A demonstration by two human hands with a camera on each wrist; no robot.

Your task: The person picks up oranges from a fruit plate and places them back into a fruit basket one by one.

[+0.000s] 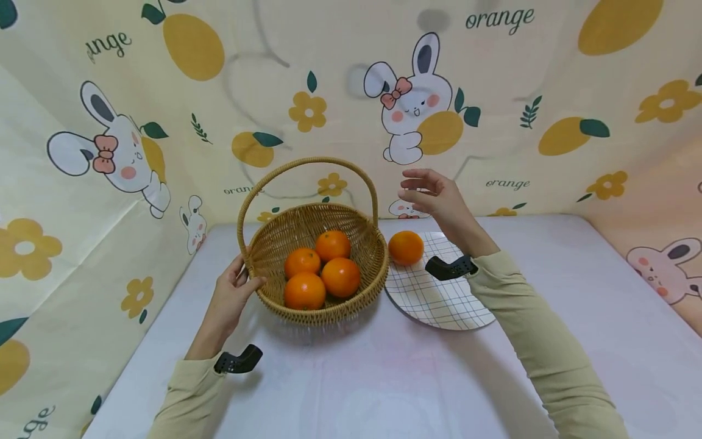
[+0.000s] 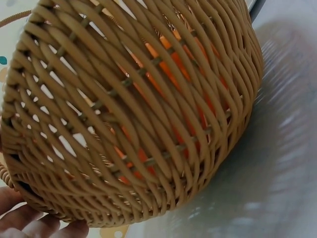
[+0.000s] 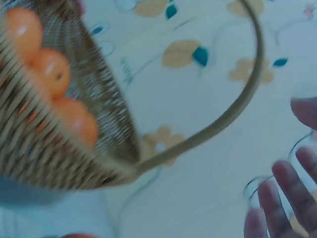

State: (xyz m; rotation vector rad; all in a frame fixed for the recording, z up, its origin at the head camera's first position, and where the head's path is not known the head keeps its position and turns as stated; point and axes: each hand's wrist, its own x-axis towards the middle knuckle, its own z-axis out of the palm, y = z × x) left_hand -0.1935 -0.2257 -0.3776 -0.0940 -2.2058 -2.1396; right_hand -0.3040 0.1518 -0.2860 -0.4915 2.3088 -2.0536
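Observation:
A wicker basket (image 1: 323, 318) with a tall arched handle leans toward me in the head view, with several oranges (image 1: 341, 277) lying inside. My left hand (image 1: 227, 299) grips its left rim beside the handle's base, thumb over the edge. The left wrist view shows those fingers (image 2: 42, 225) against the woven wall (image 2: 148, 114), orange colour showing through the gaps. To the right of the basket, a single orange (image 1: 406, 247) sits on a round grid-patterned plate (image 1: 450, 302). Above the plate my right hand (image 1: 436, 195) is raised in the air, holding nothing, its fingers loosely extended.
A white-covered table (image 1: 351, 384) lies under everything. Behind and at the sides hangs a cream cloth (image 1: 329, 55) printed with rabbits, flowers and oranges. The basket handle (image 1: 312, 161) rises in front of the back cloth, left of my right hand.

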